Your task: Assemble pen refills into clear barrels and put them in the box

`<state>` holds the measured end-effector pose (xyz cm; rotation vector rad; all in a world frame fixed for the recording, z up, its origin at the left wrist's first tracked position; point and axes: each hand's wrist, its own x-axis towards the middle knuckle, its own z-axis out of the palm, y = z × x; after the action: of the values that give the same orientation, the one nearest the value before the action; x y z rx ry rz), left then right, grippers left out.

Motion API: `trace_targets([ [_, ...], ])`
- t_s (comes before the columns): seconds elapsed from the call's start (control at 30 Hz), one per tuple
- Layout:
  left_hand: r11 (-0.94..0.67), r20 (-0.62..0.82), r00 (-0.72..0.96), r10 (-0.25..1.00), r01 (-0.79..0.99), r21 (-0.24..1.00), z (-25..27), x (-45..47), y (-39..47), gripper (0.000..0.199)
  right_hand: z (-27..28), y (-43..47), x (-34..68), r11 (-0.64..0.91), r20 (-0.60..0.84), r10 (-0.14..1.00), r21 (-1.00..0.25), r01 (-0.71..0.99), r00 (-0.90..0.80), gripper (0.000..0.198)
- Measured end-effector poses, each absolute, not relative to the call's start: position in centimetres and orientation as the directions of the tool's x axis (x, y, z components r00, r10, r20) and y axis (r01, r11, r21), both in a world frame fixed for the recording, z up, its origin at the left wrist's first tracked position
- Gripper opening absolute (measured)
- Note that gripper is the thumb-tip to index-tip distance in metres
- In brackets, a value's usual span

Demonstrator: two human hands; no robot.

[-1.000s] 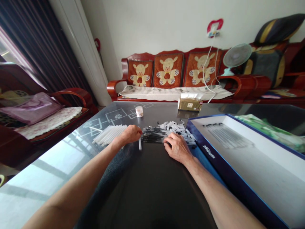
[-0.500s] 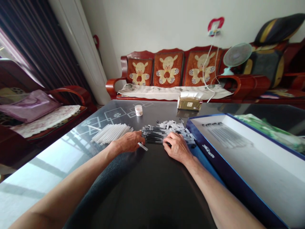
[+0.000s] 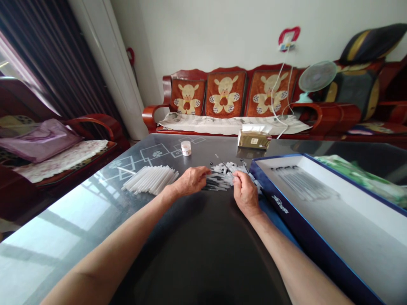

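Note:
My right hand [image 3: 245,192] is closed on a thin pen refill [image 3: 225,164], whose pale tip points up and to the left. My left hand [image 3: 192,180] is in a pinch beside it, knuckles toward me; what its fingers hold is hidden. Below and between the hands lies a pile of dark pen refills [image 3: 218,184]. Just behind them is a heap of small whitish pen parts with black bits, apparently caps [image 3: 237,169]. White pen barrels [image 3: 151,180] lie stacked to the left of my left hand.
An open blue box [image 3: 314,241] stands at the right, with a row of pens [image 3: 295,182] inside. Green plastic packaging [image 3: 362,173] lies behind it. A small white tub [image 3: 186,148] and a tissue box [image 3: 253,139] stand toward the far side of the dark table [image 3: 197,254].
My right hand has risen from the pile with a refill in it. My left hand has moved right and up toward it; the short white piece seen at its fingers is out of sight.

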<state>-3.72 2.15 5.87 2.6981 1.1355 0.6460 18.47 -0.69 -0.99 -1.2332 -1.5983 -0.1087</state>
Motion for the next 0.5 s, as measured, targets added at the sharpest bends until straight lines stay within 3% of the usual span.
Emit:
trace_targets([
  [0.13,-0.677,0.428,0.561,0.708,0.711,0.189,3.5,-0.8,3.4,0.034,-0.9,-0.7,18.5,0.506,0.825,0.551,-0.45,0.736,0.126,0.021],
  [0.33,-0.657,0.447,0.563,0.695,0.75,0.078,1.4,-0.1,3.8,0.036,-0.4,-0.7,18.6,0.573,0.875,0.471,-0.399,0.716,0.111,0.019],
  [0.5,-0.597,0.516,0.504,0.693,0.802,0.02,1.2,-0.3,3.9,0.031,0.8,-0.7,18.6,0.599,0.855,0.475,-0.489,0.634,0.21,0.018],
])
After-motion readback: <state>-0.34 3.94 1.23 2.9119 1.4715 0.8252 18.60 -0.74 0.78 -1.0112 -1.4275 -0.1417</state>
